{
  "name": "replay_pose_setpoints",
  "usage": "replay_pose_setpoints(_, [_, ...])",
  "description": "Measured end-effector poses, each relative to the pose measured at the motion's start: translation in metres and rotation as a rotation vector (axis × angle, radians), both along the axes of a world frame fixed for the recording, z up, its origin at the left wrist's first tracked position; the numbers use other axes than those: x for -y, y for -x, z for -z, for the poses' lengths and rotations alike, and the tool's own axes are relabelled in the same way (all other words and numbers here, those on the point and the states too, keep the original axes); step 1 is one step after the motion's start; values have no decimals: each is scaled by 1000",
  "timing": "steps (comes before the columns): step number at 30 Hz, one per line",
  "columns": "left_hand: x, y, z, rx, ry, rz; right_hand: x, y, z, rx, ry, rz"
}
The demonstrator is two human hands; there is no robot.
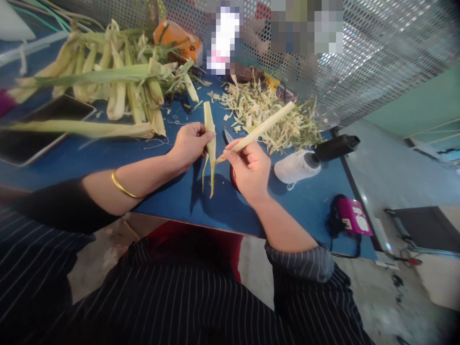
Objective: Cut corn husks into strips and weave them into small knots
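My left hand (pixel 190 143) pinches a pale green husk strip (pixel 209 117) between thumb and fingers, upright over the table, its split lower end hanging down. My right hand (pixel 249 165) is closed around a longer, rolled pale yellow husk piece (pixel 271 123) that points up to the right. Its thumb and fingertip meet near the left strip's lower part. A pair of scissors (pixel 227 136) shows a metal blade and a red handle by the right hand; whether that hand grips them or they lie beneath it I cannot tell.
Long husks (pixel 117 91) lie piled at the left, partly over a dark flat-screen device (pixel 53 115). A heap of shredded trimmings (pixel 287 127) lies behind my right hand. To the right are a white thread cone (pixel 293 167) and a magenta box (pixel 354 215). Perforated metal mesh (pixel 377 52) stands behind.
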State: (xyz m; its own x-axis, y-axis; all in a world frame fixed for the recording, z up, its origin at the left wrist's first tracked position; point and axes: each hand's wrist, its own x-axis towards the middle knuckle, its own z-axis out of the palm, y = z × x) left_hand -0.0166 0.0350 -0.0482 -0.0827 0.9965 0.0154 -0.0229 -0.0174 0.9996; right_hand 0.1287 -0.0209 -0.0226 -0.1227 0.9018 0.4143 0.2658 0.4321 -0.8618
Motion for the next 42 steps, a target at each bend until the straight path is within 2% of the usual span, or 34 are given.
replay_pose_setpoints(7, [-11, 5, 4, -4, 15, -87, 18, -10, -15, -18, -192, 16])
replay_pose_setpoints(10, [-14, 7, 3, -20, 23, -110, 22, -19, -24, -38, -213, -7])
replay_pose_setpoints(18, [-21, 11, 3, -9, 36, -159, 16, -20, -33, -314, -75, -380])
replay_pose_setpoints(23, [-25, 15, -1, 1, 53, -196, 12, -23, -37, -292, 123, -420])
replay_pose_setpoints(26, [-27, 17, -2, 20, 89, -210, 10, -26, -36, -251, 176, -428])
replay_pose_setpoints(29, [-27, 17, -3, 33, 95, -205, 2, -23, -25, -258, 234, -361])
replay_pose_setpoints(34, [-19, 16, -11, 24, 99, -160, -21, -10, 7, -134, 418, -78])
replay_pose_setpoints(36, [-13, 15, -14, 23, 92, -97, -27, -9, 15, -51, 439, -59])
replay_pose_setpoints(39, [-4, 13, -19, 4, 80, 13, -30, -11, 19, 122, 345, -26])
replay_pose_setpoints(42, [7, 10, -24, 1, 77, 152, -27, -15, 14, 265, 112, 140])
